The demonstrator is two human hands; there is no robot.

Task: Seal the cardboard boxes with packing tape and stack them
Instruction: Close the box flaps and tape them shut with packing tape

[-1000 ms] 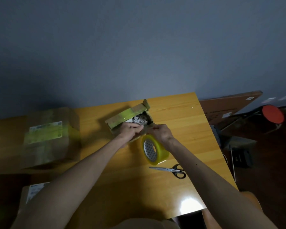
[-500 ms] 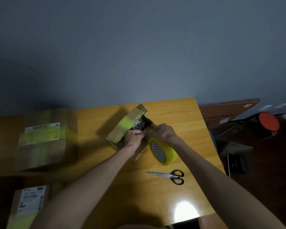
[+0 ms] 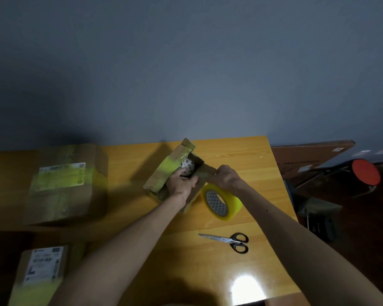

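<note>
A small open cardboard box (image 3: pixel 164 173) with yellow tape on one flap stands mid-table, a patterned wrapped item (image 3: pixel 188 166) inside it. My left hand (image 3: pixel 180 184) reaches into the box opening, fingers curled at the item and a flap edge. My right hand (image 3: pixel 224 176) pinches the box's right-hand flap (image 3: pixel 205 171). A yellow roll of packing tape (image 3: pixel 221 202) stands on edge just right of the box, below my right wrist.
Black-handled scissors (image 3: pixel 227 240) lie near the table's (image 3: pixel 128 217) front right. A large taped box (image 3: pixel 68 184) sits at the left, another labelled box (image 3: pixel 40 274) at the lower left. Off the right edge are a flat carton (image 3: pixel 310 157) and a red stool (image 3: pixel 365 175).
The small box has turned and tilted, its taped flap now standing more upright. Both hands stayed on it, the left hand moving deeper into the opening.
</note>
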